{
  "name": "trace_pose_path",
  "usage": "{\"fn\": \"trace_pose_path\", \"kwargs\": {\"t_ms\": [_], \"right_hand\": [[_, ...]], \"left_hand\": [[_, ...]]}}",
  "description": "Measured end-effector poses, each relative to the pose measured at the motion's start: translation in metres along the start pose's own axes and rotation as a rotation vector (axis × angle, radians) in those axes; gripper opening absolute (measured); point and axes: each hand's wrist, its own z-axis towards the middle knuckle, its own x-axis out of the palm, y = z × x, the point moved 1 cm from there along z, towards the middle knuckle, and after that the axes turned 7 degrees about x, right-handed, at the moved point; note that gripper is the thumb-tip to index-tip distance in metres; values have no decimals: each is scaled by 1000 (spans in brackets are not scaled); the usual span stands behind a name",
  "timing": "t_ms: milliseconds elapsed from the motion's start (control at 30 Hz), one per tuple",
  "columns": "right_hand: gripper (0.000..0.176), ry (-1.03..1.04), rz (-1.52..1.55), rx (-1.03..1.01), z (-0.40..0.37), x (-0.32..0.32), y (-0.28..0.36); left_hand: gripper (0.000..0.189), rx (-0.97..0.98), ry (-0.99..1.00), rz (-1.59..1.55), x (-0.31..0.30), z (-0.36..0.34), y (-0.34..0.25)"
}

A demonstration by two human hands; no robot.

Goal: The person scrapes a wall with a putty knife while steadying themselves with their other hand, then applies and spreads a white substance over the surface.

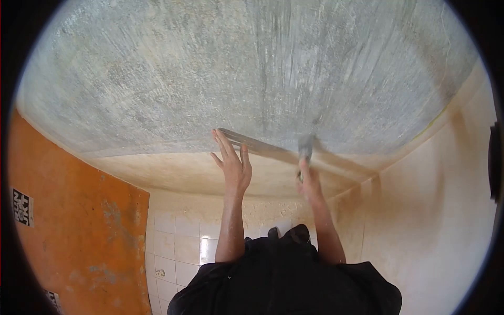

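In the head view my right hand (310, 184) is closed around the handle of a scraper (305, 144), whose wide flat blade is against the wall (210, 79) just above the edge of its grey-blue coating. Motion slightly blurs this hand and the tool. My left hand (235, 167) has its fingers spread, with the fingertips at the wall near the same edge. It holds nothing. The coating looks streaked and scuffed, and a cream-coloured band (173, 170) runs below it. Shadows slant rightward from the hands.
An orange panel (79, 226) with a black-and-white sticker (22, 208) stands at the left. A pale side wall (436, 210) rises at the right. White tiles (176, 247) cover the floor, with a small crumpled bit (160, 273) on them.
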Motion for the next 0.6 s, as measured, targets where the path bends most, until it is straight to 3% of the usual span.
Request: {"fn": "trace_pose_path", "kwargs": {"t_ms": [100,167,200,333,467,533,600], "right_hand": [[59,35,-23,69,-7,8,6],[59,-86,-139,-88,-3,12,39],[60,-34,-72,-96,2,4,47],[60,-125,-146,85,10,-8,-29],[61,5,-80,130,-4,0,-3],[61,-17,-44,-46,-5,6,40],[60,-57,-47,-27,-2,2,18]], "left_hand": [[74,-4,16,24,2,1,5],[74,7,11,9,2,0,3],[74,22,-6,-5,2,0,1],[75,0,-22,-29,1,2,-5],[76,-8,7,-33,-1,2,-1],[76,-1,17,-28,2,-4,-2],[76,12,1,-81,2,-4,-7]]}}
